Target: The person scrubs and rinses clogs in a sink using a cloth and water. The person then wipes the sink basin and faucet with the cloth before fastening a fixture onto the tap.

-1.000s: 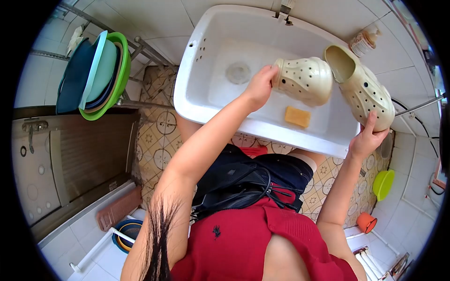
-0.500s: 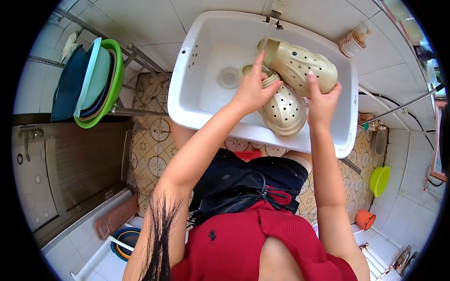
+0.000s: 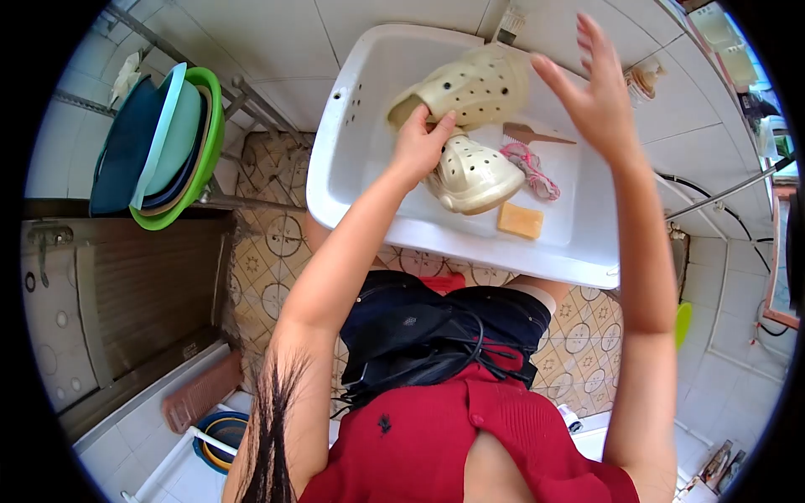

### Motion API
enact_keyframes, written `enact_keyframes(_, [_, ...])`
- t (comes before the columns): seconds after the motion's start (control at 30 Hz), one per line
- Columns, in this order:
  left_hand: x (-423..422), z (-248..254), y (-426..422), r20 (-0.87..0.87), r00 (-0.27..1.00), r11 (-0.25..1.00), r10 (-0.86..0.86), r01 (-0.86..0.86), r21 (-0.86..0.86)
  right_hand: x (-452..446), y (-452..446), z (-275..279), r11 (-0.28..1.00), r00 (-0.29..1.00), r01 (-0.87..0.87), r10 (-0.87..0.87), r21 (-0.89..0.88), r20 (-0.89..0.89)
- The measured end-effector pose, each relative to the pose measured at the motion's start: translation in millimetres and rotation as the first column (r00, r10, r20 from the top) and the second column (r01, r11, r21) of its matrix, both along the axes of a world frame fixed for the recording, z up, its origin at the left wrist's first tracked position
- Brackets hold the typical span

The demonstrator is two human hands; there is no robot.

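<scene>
Two cream clogs with round holes are in the white sink. My left hand grips them at their heel ends, with its fingers at the opening of the upper clog. The lower clog lies beneath and partly hidden behind that hand. Raised over the sink's right side, my right hand is empty, its thumb and fingers apart and slightly blurred. Below it in the basin are a brown-handled brush, a pink-and-white mesh cloth and a yellow soap bar.
The tap is on the tiled wall behind the sink. A pump bottle stands past the right rim. Several basins hang on a metal rack at left. A metal bar juts in from the right.
My right hand has let go of the upper clog and risen to the right. The clogs have shifted left with my left hand, uncovering the brush, mesh cloth and soap.
</scene>
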State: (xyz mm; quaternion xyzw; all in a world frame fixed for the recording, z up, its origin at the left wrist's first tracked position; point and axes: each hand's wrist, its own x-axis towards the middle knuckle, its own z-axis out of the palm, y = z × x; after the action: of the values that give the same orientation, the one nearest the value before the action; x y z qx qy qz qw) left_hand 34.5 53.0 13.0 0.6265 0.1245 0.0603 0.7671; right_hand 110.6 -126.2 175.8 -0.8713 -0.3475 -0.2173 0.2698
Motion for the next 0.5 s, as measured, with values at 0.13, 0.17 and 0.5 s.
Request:
enact_keyframes(0.13, [4.6, -5.4, 2.2, 0.039, 0.997, 0.998, 0.06, -0.059, -0.032, 36.4, 68.9, 24.2, 0.997, 0.86, -0.064, 0.072, -0.033, 0.506])
enact_keyframes(0.17, [2.6, -4.7, 3.3, 0.026, 0.998, 0.998, 0.054, -0.054, -0.033, 57.8, 53.8, 33.2, 0.942, 0.88, -0.12, 0.247, -0.314, 0.405])
enact_keyframes(0.5, [-7.6, -15.4, -11.9, 0.083, 0.996, 0.945, 0.011, 0.016, -0.326, 83.1, 58.5, 60.2, 0.722, 0.978, -0.106, 0.201, -0.683, 0.06])
